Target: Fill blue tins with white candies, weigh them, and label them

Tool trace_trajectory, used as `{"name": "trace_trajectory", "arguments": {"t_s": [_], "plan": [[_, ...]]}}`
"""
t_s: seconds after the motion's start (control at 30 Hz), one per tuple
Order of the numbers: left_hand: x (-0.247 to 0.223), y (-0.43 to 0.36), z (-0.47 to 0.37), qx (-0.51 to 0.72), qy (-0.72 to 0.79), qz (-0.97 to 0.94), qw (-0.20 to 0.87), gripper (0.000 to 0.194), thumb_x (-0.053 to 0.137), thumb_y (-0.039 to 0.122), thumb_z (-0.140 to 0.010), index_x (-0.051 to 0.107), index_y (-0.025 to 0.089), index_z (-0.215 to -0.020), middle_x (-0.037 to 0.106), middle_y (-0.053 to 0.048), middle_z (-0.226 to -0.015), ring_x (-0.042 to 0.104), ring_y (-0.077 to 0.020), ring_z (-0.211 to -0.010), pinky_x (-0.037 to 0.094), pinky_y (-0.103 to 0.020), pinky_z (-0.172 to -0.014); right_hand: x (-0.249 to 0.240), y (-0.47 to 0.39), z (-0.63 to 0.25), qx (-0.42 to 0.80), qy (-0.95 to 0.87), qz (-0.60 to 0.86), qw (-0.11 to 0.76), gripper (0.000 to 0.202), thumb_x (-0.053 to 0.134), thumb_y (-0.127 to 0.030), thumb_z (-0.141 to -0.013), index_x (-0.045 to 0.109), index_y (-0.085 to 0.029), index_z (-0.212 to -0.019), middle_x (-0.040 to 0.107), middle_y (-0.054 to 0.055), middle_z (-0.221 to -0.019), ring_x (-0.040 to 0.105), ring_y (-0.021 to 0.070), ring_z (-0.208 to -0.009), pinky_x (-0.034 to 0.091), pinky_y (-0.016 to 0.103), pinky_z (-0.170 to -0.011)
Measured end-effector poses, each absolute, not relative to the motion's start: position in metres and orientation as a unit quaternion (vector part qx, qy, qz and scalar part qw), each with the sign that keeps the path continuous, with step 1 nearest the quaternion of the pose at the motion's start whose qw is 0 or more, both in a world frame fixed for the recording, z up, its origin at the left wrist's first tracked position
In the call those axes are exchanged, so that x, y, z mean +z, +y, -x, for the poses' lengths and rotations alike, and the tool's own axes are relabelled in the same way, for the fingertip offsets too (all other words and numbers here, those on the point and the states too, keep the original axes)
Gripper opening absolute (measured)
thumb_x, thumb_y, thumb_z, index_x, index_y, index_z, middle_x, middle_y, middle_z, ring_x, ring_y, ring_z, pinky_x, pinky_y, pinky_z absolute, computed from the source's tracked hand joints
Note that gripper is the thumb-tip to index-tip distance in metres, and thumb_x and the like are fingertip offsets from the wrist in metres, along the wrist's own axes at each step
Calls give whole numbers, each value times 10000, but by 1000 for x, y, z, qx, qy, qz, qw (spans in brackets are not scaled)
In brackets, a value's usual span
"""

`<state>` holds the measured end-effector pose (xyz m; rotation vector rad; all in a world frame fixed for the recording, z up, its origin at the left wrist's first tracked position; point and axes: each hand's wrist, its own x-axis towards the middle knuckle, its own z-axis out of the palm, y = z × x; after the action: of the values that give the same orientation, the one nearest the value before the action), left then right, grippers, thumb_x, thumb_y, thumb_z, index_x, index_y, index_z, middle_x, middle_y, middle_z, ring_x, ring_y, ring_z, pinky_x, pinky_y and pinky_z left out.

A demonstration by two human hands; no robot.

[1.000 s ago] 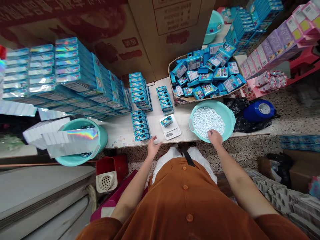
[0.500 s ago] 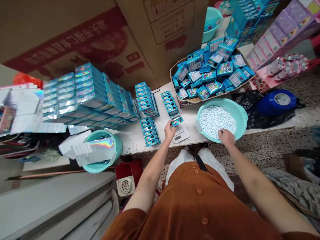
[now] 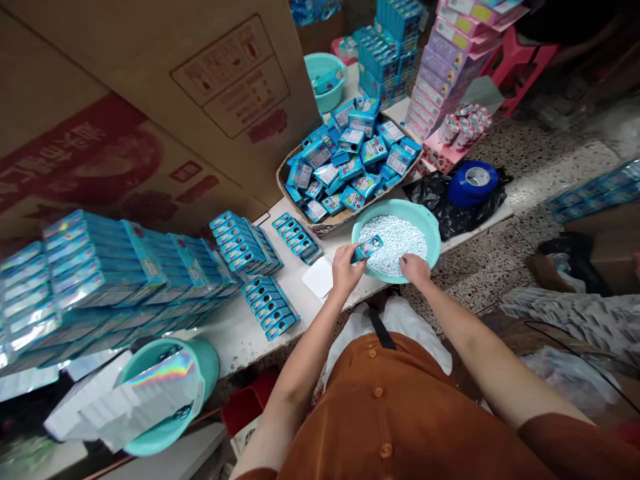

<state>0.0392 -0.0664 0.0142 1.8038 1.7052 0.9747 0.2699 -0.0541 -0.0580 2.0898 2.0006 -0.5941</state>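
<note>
My left hand (image 3: 347, 270) is closed on a small blue box (image 3: 369, 247). It holds the box tilted over the left edge of a turquoise basin (image 3: 434, 233). White pellets (image 3: 393, 233) lie heaped in that basin. My right hand (image 3: 416, 269) is at the basin's near side, its fingers pinched together at the pellets; a small dark spot shows at the fingertips, and what they hold is hidden. Left of my left hand, a white scale (image 3: 319, 277) sits on the table, partly covered by my forearm. Rows of similar boxes (image 3: 297, 238) stand beyond it.
A cut-down carton (image 3: 323, 230) full of loose blue boxes stands behind the basin. Wrapped stacks (image 3: 135, 267) fill the left, above another turquoise basin (image 3: 207, 373). Blue tape (image 3: 473, 183) lies on black plastic at right. A large cardboard box (image 3: 200, 133) walls off the back.
My left hand has carried the box rightward from above the scale to the basin's edge. My right hand stays at the pellets. The view has turned to the right.
</note>
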Motion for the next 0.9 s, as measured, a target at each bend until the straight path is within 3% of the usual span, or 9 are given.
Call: {"name": "trace_trajectory", "arguments": {"t_s": [0.27,0.6,0.73,0.9], "plan": [[10,-62,-39,300,642,-670,223,355,646,295,-772,618,200,-1113,627,-86,-981,543,-262,-964,429,-397,-886,-51,-55,-270,-217,668,-707,86,344,369,-371,-935,667,-204,-981,671,78,-1037,592,179,-916,370,244,-700],[14,-85,-33,364,679,-569,288,347,676,353,-753,605,204,-1058,663,-49,-1000,601,-209,-919,468,-329,-851,-52,-55,-273,-219,674,-700,86,344,371,-361,-932,674,-198,-942,673,81,-984,597,188,-858,355,254,-655],[-5,-110,-10,395,724,-459,331,418,699,380,-707,559,190,-1052,653,-32,-941,617,-176,-835,491,-284,-774,-54,-55,-274,-212,677,-699,90,344,368,-362,-932,672,-200,-940,674,75,-994,596,184,-868,350,259,-648],[-43,-141,32,377,817,-335,278,397,708,379,-655,526,181,-948,601,11,-785,581,-149,-699,486,-279,-688,-56,-55,-274,-201,683,-696,90,339,371,-356,-928,672,-200,-935,675,74,-1007,593,182,-870,346,264,-657]]}}
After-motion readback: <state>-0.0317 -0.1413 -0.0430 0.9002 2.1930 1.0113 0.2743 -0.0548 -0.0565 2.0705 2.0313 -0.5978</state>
